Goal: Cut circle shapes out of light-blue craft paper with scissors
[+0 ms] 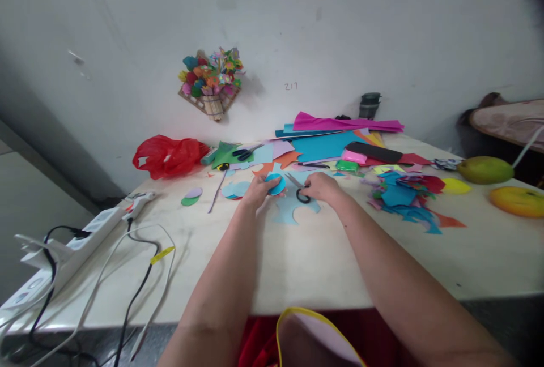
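Near the middle of the table, my left hand (256,190) pinches a round blue paper disc (276,184) between thumb and fingers. My right hand (322,186) is closed on the handles of black-handled scissors (303,192), whose parted blades point up and left, toward the disc but apart from it. Beneath both hands lies light blue paper (285,210) with curved cut-outs. Just left of my left hand are light blue paper rounds (236,189). Farther left, a purple round (194,192) overlaps a green one (190,201).
A power strip (91,231) with cables lines the left edge. A red plastic bag (170,156), a second pair of scissors (245,153) and coloured sheets (323,146) lie at the back. Paper scraps (399,192) and two fruits (485,170) are on the right.
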{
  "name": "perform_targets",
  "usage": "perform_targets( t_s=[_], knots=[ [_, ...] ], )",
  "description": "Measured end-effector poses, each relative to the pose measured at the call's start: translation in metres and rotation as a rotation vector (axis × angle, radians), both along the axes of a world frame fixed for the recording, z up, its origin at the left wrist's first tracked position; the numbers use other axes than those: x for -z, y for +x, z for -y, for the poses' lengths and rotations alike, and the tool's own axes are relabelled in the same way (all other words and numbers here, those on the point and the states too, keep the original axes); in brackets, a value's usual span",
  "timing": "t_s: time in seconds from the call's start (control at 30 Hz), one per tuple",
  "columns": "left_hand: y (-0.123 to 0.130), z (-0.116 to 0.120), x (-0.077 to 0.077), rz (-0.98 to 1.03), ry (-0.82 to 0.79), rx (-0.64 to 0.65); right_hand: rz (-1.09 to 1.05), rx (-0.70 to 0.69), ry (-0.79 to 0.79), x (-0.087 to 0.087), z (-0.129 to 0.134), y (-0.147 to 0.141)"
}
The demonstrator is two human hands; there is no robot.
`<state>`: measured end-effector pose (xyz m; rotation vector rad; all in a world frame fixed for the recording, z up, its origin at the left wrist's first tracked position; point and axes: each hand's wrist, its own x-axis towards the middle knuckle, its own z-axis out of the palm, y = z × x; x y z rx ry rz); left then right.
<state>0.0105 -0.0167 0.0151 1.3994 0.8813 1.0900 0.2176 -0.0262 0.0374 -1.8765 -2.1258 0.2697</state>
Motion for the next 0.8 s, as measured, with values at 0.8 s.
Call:
perform_targets(
  t_s=[0.8],
  knots=[
    [0.011,-0.001,0.004,0.068,-0.13,-0.012,-1.031,-0.214,-0.254,0.004,0.007,-0.023]
  ],
)
